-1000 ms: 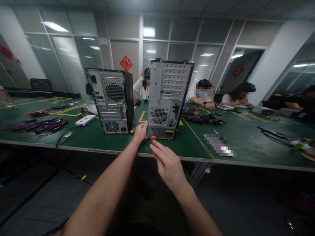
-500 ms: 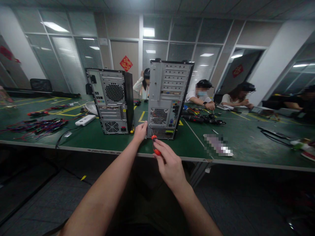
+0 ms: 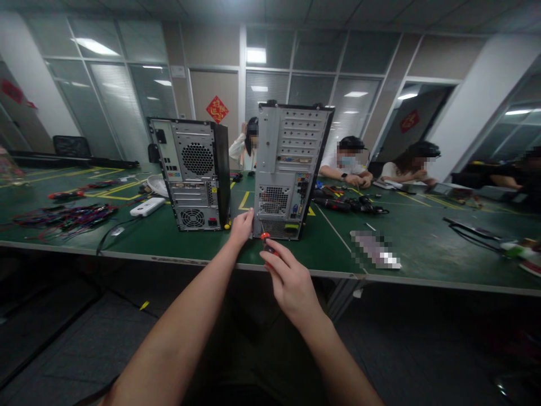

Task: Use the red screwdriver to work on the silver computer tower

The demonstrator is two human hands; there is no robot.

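Two computer towers stand upright on the green table, their rear panels facing me. My right hand (image 3: 291,282) grips a red-and-black screwdriver (image 3: 265,237). Its thin shaft points up at the lower left of the taller computer tower (image 3: 276,146); whether the tip sits in a screw is too small to tell. My left hand (image 3: 243,225) holds the bottom left edge of that same tower, thumb up, with the other fingers partly hidden along its side. To the left is the shorter computer tower (image 3: 186,175), which neither hand touches.
A white power strip (image 3: 147,207) and a heap of coloured wires (image 3: 70,217) lie on the left, near another screwdriver (image 3: 66,195). Black cables (image 3: 355,204) and a blurred flat object (image 3: 376,249) are on the right. Several people sit across the table (image 3: 414,242).
My right fingers have shifted round the screwdriver handle and now cover more of it. The left hand and both towers stay put. A co-worker's hands across the table have moved.
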